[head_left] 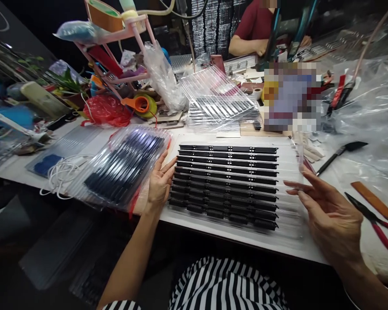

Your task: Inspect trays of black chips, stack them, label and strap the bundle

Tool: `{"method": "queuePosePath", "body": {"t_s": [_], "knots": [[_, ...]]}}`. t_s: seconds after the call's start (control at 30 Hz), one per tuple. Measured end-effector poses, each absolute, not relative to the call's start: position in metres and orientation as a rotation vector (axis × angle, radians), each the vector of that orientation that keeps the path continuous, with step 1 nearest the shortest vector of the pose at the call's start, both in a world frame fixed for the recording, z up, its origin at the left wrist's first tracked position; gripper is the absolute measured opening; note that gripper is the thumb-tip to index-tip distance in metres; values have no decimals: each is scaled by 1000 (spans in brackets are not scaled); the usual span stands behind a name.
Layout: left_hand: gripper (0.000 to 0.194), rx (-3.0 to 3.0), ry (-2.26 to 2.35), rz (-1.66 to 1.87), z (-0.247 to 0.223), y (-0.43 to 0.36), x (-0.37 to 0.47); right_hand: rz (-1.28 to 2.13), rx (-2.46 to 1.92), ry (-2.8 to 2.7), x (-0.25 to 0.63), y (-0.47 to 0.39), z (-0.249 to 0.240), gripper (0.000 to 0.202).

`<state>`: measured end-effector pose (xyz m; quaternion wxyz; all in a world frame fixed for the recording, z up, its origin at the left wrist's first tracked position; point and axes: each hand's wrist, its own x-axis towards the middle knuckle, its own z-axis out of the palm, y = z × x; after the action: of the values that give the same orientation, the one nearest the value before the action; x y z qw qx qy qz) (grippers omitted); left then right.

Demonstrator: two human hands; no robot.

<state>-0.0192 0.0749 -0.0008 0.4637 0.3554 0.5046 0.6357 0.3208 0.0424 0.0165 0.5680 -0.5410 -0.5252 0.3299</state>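
A clear plastic tray lies at the table's front edge, with several black toothed strips in parallel rows on it. My left hand is at the tray's left edge, fingers apart and touching or nearly touching it. At the right edge, my right hand has its thumb and fingers around the clear rim, pinching it. Left of my left hand sits a stack of clear trays holding more dark strips.
Behind are empty clear trays, a pink rack and an orange tape ring. Red-handled pliers and a black-bladed tool lie right. A white cable is coiled left. Another person's arm is across the table.
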Motion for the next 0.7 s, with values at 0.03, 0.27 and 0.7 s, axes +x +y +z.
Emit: {"method": "queuePosePath", "body": {"t_s": [0.03, 0.27, 0.7], "knots": [[71, 884, 1258, 1550, -1, 75, -19, 783, -1278, -1232, 321, 42, 16, 44], [70, 883, 1244, 1553, -2, 75, -20, 821, -1307, -1225, 322, 43, 15, 44], [73, 956, 1304, 1536, -2, 73, -16, 792, -1298, -1264, 322, 42, 12, 44]]}}
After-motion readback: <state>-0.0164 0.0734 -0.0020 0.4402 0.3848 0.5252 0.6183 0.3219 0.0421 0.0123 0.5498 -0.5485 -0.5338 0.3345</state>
